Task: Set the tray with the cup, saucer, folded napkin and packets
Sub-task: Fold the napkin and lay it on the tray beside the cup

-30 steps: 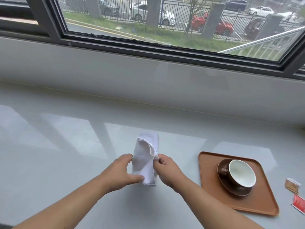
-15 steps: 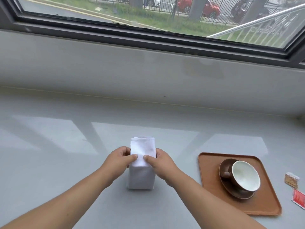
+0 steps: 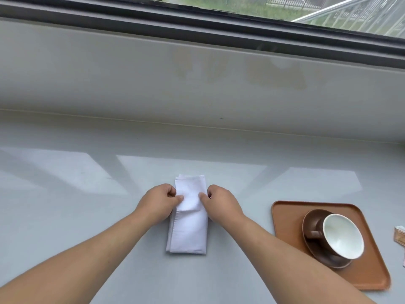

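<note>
A white napkin (image 3: 188, 229), folded into a long narrow strip, lies flat on the pale grey counter (image 3: 87, 194) in the middle. My left hand (image 3: 158, 202) pinches its left edge and my right hand (image 3: 221, 202) pinches its right edge, both about a third of the way down from its far end. To the right sits a brown tray (image 3: 287, 222) that carries a brown saucer (image 3: 315, 249) with a brown cup (image 3: 341, 235), white inside, on it. A tan packet (image 3: 400, 235) shows at the right border, off the tray.
A grey wall panel (image 3: 197, 84) rises behind the counter, under a dark window frame (image 3: 197, 20). A sliver of a second packet (image 3: 403, 260) peeks in at the right edge below the tan one.
The napkin went from held up and half open to lying flat and folded on the counter. Both hands now pinch its side edges. The camera tilted downward.
</note>
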{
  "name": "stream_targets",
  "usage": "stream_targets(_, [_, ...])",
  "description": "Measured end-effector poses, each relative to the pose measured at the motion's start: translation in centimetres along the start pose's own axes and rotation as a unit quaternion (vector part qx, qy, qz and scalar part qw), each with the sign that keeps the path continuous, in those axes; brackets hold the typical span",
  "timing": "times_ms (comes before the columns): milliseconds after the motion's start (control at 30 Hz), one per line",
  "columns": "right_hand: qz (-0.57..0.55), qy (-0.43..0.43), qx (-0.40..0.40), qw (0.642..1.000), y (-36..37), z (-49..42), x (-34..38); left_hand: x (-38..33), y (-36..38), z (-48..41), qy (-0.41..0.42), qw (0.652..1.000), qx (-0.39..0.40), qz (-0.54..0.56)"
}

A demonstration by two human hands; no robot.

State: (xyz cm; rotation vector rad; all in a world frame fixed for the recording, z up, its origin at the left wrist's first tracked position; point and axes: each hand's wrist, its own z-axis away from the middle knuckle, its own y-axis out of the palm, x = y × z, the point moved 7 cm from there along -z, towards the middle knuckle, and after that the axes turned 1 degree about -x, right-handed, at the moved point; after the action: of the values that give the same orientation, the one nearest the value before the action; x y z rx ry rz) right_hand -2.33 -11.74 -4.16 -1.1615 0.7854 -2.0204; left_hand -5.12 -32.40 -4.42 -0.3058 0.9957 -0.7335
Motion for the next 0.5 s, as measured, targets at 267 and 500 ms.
stream_targets(267, [0.100, -0.162, -0.084, 0.978, -0.7, 3.9, 0.0, -0.5, -0.1, 4.3, 0.247, 0.934, -0.058, -0.251])
stream_targets(500, [0.240, -0.374, 0.041, 0.895, 4.2, 11.0, -0.9, 1.9, 3.2, 8.1, 0.357, 0.842, 0.051, -0.401])
